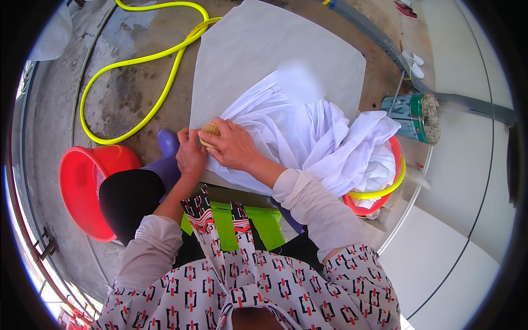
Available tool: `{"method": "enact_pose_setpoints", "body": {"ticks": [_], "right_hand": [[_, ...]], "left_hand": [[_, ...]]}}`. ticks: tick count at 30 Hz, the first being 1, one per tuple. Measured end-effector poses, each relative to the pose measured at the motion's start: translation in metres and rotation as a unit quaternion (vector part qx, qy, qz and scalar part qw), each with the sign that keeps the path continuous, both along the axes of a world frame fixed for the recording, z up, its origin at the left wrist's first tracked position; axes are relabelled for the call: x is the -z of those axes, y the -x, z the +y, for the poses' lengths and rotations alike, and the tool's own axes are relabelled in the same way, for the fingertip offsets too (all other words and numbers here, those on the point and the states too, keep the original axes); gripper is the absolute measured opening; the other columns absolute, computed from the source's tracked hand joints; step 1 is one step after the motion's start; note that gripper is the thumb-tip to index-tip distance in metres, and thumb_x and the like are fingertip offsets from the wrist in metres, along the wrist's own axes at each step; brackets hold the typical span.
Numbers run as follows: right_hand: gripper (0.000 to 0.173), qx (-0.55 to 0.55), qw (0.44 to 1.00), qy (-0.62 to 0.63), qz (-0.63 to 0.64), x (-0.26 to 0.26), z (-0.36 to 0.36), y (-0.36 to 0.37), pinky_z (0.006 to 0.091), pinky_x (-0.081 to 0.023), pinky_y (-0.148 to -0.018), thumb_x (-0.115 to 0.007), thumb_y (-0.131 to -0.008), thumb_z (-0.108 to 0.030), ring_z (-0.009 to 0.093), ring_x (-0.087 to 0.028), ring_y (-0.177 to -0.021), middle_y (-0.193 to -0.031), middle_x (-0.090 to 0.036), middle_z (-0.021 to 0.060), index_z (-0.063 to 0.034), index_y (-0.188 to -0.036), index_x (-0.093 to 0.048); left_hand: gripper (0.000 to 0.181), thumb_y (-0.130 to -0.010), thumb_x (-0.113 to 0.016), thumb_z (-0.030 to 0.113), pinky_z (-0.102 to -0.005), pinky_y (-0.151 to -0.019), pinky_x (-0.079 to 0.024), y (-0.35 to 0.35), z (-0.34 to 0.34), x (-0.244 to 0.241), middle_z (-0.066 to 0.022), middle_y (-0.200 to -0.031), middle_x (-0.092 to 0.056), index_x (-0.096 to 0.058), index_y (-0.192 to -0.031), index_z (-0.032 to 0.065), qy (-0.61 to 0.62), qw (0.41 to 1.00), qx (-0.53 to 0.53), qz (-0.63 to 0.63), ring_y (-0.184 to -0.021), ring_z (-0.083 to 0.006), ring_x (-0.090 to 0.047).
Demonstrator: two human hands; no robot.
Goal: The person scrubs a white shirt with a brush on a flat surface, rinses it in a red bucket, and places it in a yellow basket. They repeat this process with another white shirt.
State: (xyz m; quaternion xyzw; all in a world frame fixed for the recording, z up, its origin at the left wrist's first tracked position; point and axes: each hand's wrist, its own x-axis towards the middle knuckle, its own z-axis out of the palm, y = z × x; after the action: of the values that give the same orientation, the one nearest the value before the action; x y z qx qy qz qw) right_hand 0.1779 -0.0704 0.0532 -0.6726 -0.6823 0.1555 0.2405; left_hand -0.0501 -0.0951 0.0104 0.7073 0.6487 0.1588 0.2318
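My right hand (pixel 236 144) grips a tan scrub brush (pixel 211 129) whose back is dotted with small holes. White cloth (pixel 297 136) lies bunched and creased under it, spread over a grey-white tabletop (pixel 243 57). At the table's left edge my left hand (pixel 192 153) is beside the brush, its fingers bent on the edge of the cloth; what lies under them is largely hidden. On the right, more of the cloth hangs into a red bucket (pixel 348 204).
A yellow hose (pixel 128 62) loops over wet concrete at the upper left. A red bucket (pixel 74 194) lies tipped near my left knee. Farther right are a paint pail (pixel 404 115) and white shoes (pixel 413 64). A green plastic stool (pixel 264 229) is below the table edge.
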Motion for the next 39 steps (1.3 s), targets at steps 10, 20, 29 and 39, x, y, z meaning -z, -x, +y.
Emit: {"method": "enact_pose_setpoints", "body": {"ticks": [10, 20, 29, 39], "right_hand": [[0.034, 0.122, 0.992, 0.002, -0.022, 0.009, 0.039, -0.057, 0.0434, -0.055, -0.086, -0.066, -0.091, -0.027, 0.033, -0.063, -0.104, -0.119, -0.058, 0.0155, -0.0170, -0.124, -0.067], [0.035, 0.105, 0.982, 0.042, -0.152, 0.033, 0.070, -0.161, 0.0427, -0.053, -0.083, -0.057, -0.095, -0.020, 0.036, -0.066, -0.089, -0.094, -0.067, 0.0194, -0.0007, -0.125, -0.064], [0.042, -0.031, 0.999, -0.036, 0.005, 0.019, -0.003, 0.004, 0.0463, -0.053, -0.090, -0.073, -0.082, -0.024, 0.034, -0.058, -0.111, -0.125, -0.051, 0.0136, -0.0271, -0.124, -0.068], [0.041, 0.001, 0.999, 0.045, -0.002, -0.013, -0.018, 0.027, 0.0466, -0.052, -0.092, -0.072, -0.085, -0.026, 0.036, -0.058, -0.113, -0.132, -0.050, 0.0162, -0.0240, -0.126, -0.067]], "left_hand": [[0.021, -0.094, -0.068, 0.038, -0.0530, -0.074, -0.052, 0.000, 0.001, 0.000, -0.0141, -0.128, -0.051, -0.058, -0.105, 0.0219, 0.003, 1.000, -0.005, 0.000, -0.097, -0.0421, -0.064], [0.022, -0.092, -0.070, 0.037, -0.0524, -0.072, -0.052, -0.001, 0.002, -0.002, -0.0134, -0.127, -0.052, -0.059, -0.105, 0.0226, -0.001, 1.000, 0.004, 0.010, -0.095, -0.0405, -0.065], [0.021, -0.094, -0.068, 0.038, -0.0524, -0.074, -0.052, -0.002, 0.003, -0.003, -0.0148, -0.128, -0.051, -0.059, -0.105, 0.0228, 0.015, 1.000, 0.004, -0.007, -0.097, -0.0417, -0.064], [0.019, -0.096, -0.066, 0.034, -0.0531, -0.077, -0.052, -0.001, 0.002, -0.001, -0.0161, -0.128, -0.051, -0.057, -0.104, 0.0199, 0.008, 1.000, 0.008, -0.004, -0.099, -0.0429, -0.064]]}}
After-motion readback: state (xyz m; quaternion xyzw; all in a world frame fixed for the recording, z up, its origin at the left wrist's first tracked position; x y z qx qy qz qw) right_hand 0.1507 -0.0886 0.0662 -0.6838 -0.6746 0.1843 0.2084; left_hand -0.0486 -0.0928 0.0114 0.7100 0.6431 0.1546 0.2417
